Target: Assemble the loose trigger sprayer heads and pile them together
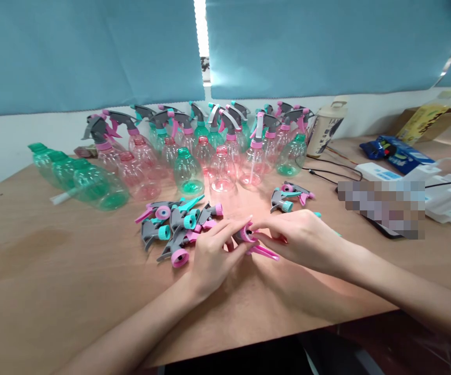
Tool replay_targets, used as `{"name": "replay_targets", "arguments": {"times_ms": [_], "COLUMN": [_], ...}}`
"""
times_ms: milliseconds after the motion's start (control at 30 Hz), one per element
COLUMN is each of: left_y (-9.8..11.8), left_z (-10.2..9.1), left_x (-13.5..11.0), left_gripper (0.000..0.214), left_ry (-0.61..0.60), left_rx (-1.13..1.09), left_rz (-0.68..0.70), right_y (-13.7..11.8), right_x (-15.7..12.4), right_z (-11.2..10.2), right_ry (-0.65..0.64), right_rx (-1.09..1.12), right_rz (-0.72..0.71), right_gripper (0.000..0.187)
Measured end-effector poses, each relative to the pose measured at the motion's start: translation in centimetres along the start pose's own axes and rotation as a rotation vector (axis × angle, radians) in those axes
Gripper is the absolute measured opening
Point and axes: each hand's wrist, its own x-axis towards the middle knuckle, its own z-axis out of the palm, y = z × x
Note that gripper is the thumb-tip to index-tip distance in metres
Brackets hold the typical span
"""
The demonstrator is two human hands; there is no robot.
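My left hand (218, 255) is closed around a grey trigger spray head with a pink collar (244, 233) and a pink trigger (265, 253). The collar's opening faces right, towards my right hand (299, 237). Right thumb and index finger are pinched together at that opening, where something small and dark shows; what they grip is too small to tell. Beside my left hand lies a pile of loose spray heads (178, 221), grey with pink or turquoise parts. More loose spray heads (287, 199) lie beyond my right hand.
Behind stand several clear pink bottles (222, 169) and green bottles (188, 174), many with spray heads on. Green bottles (92, 182) lean or lie at left. At right are a cream carton (327, 127), cables, a phone-like slab (381, 208), white power strips (444, 192) and a blue packet (403, 156).
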Motion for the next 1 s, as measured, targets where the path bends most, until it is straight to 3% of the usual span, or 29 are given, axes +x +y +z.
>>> {"name": "replay_targets", "arguments": {"times_ms": [133, 267, 367, 500, 1000], "left_y": [0.0, 0.0, 0.0, 0.1, 0.3], "left_z": [0.2, 0.4, 0.3, 0.2, 0.6], "left_x": [0.0, 0.1, 0.0, -0.1, 0.1], "left_gripper": [0.036, 0.035, 0.037, 0.034, 0.034], "left_ry": [-0.005, -0.031, -0.032, -0.029, -0.038], "left_rx": [-0.012, -0.029, -0.027, -0.021, -0.013], "left_rz": [-0.02, -0.002, 0.002, 0.004, -0.028], "right_y": [0.1, 0.7, 0.5, 0.0, 0.5], "right_x": [0.4, 0.6, 0.5, 0.3, 0.0], "right_z": [-0.2, -1.1, -1.5, -1.2, -0.7], "right_ry": [0.006, -0.119, -0.177, -0.128, -0.076], "right_rx": [0.056, -0.004, -0.05, -0.076, -0.005], "right_rz": [0.016, 0.103, 0.043, -0.033, 0.036], "right_gripper": [0.015, 0.007, 0.012, 0.018, 0.013]}}
